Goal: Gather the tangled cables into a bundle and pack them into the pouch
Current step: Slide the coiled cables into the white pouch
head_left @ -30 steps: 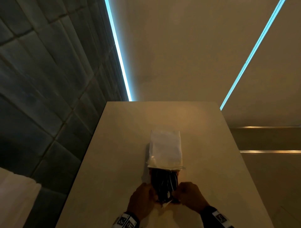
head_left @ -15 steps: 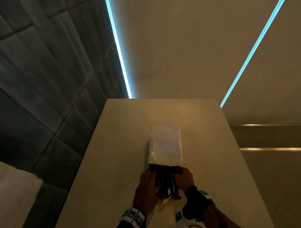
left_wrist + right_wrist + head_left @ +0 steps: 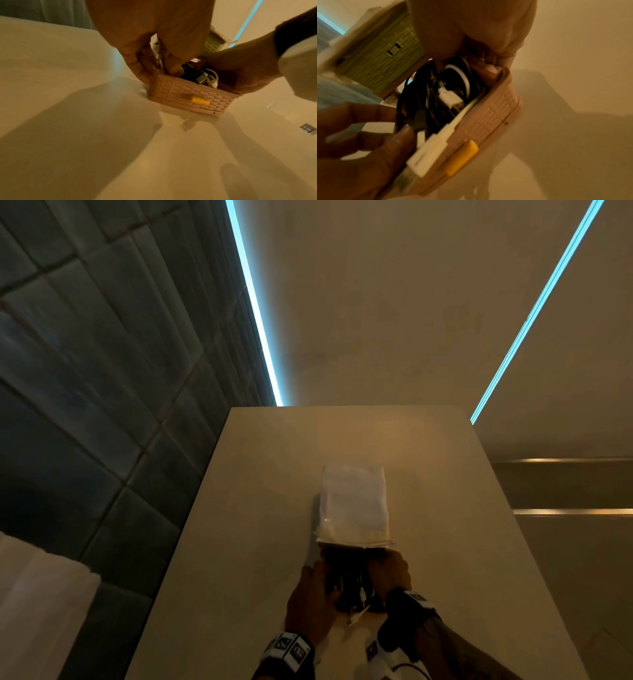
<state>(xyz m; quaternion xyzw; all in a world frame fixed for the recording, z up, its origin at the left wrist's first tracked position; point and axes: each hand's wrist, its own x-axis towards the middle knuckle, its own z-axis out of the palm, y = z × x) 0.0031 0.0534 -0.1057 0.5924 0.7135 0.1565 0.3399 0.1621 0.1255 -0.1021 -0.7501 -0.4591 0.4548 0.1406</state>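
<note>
The pouch [image 3: 188, 97] is a pink woven-pattern case with a yellow latch [image 3: 199, 100]. It lies on the table with its lid [image 3: 354, 505] swung back, white outside and green inside [image 3: 385, 54]. A bundle of black and white cables [image 3: 447, 88] fills it. A white plug [image 3: 433, 148] sticks out over the front rim. My left hand [image 3: 150, 60] grips the pouch's left end, thumb in among the cables. My right hand [image 3: 488, 65] curls over the right end, fingertips on the rim. In the head view the cables [image 3: 349, 587] show dark between the left hand [image 3: 313, 601] and right hand [image 3: 388, 571].
The pouch sits on a narrow beige table [image 3: 274, 474] whose left edge drops to a dark tiled floor [image 3: 85, 405]. A white cloth-like shape [image 3: 34, 594] lies low at the left. Blue light strips [image 3: 253, 302] run along the floor beyond.
Both hands have slid forward from the near end of the cables to the sides of the pouch, close to the lid. The right wrist has turned inward.
</note>
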